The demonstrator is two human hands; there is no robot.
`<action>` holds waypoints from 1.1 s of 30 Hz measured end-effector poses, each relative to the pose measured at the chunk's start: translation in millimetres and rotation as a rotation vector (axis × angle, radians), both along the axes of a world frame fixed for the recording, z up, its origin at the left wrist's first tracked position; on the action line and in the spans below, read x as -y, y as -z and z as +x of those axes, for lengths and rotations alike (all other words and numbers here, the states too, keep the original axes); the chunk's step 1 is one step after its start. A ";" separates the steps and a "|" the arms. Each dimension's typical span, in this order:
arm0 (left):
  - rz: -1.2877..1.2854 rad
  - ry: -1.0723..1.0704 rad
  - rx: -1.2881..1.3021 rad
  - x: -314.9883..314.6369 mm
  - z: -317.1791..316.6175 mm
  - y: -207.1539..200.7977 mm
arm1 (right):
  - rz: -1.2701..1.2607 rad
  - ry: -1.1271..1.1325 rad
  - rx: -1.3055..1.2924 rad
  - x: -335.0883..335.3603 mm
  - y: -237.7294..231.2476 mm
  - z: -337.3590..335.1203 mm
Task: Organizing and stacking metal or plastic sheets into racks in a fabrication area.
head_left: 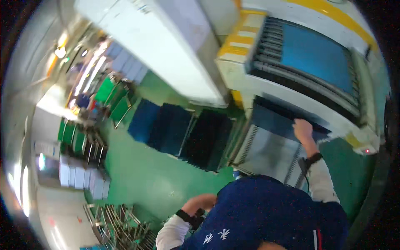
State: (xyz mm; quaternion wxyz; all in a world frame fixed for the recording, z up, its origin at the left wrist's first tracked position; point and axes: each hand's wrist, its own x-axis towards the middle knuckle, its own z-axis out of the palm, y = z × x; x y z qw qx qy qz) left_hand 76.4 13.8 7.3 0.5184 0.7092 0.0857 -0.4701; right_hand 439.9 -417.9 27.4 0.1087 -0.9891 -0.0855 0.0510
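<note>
While the right hand [303, 129] presses closed fingers on a dark blue sheet [275, 121] at the machine's outfeed [291, 98], the left hand [204, 202] hangs curled, apparently empty; drawing the sheet out seems next.

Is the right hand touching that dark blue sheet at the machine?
Touching. The head view shows the right hand resting on the edge of the dark blue sheet, with no gap.
</note>
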 end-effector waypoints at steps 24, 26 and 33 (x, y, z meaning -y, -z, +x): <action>-0.246 0.272 -0.085 -2.1 -6.7 76.9 | -0.050 0.001 0.074 -0.5 7.0 6.8; -0.239 0.278 -0.132 8.2 18.7 26.9 | -0.050 0.017 0.082 4.5 11.6 4.7; -0.411 0.477 0.011 14.4 18.8 29.5 | -0.065 0.020 0.061 4.3 13.6 7.2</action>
